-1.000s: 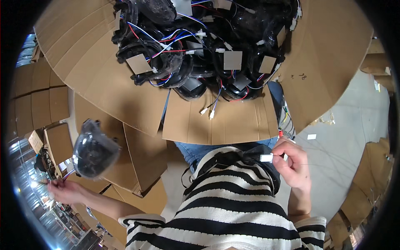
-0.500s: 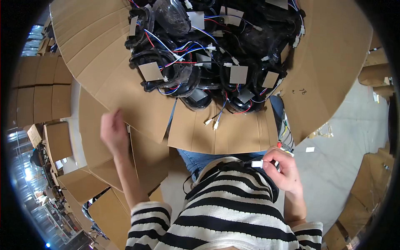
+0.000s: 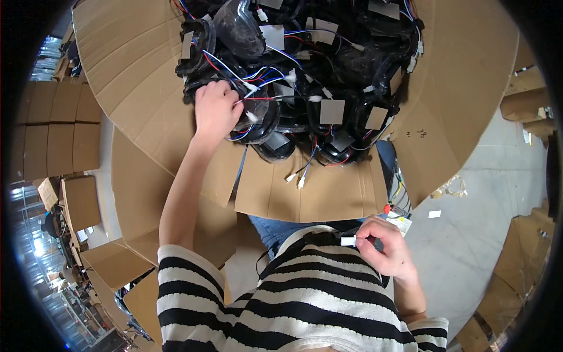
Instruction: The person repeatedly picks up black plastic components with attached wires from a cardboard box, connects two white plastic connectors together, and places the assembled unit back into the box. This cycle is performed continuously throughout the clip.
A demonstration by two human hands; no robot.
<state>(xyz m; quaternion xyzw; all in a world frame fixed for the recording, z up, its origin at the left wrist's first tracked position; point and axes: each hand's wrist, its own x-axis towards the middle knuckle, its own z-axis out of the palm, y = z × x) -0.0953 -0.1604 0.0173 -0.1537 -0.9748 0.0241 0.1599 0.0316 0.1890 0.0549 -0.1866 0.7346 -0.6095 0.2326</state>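
Note:
My left hand (image 3: 217, 111) lies on the near left of a pile of black plastic-bodied parts (image 3: 240, 35). Its fingers curl down over one part with a square silver plate, and what they grip is hidden beneath them. Red, blue and white wires with white connectors (image 3: 251, 87) run beside the fingertips. Close to my striped top, my right hand (image 3: 384, 245) pinches a small white rectangular piece (image 3: 348, 241) between thumb and fingers. Something dark shows behind that piece, too covered to name. Other silver plates (image 3: 332, 112) face up among the parts.
Cardboard flaps (image 3: 311, 199) of the large box spread around the pile, one between it and my body. Two loose connectors (image 3: 301, 182) hang over the near flap. Stacked cartons (image 3: 61, 123) stand at left. A red-capped item (image 3: 387, 209) and wires sit beyond my right hand.
My left hand has moved from over the left flap, forward and right, onto the black parts. My right hand, still pinching the white piece, has shifted slightly left and nearer my body.

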